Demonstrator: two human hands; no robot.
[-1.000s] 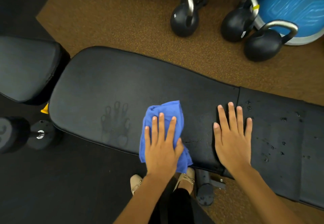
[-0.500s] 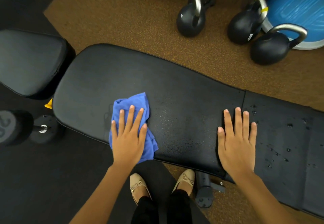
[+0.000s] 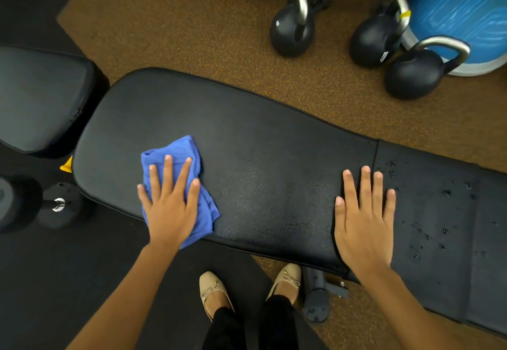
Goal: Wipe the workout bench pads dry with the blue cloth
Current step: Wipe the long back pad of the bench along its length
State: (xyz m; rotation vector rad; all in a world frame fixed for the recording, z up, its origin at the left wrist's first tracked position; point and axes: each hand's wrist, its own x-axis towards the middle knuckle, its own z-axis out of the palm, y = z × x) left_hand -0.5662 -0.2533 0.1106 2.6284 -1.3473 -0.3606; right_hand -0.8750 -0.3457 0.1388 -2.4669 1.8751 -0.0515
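As open-palmed left hand (image 3: pixel 170 209) slides blue cloth (image 3: pixel 177 149) leftward, right hand (image 3: pixel 362 229) stays flat.

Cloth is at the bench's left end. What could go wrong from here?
1. The beaded drops sit on the right pad, far from the blue cloth; they could be missed.
2. The right hand lies flat by the seam and may leave a print on the long pad.
3. The left hand only presses the bunched cloth with straight fingers, near the pad's front edge, so it may slip off.
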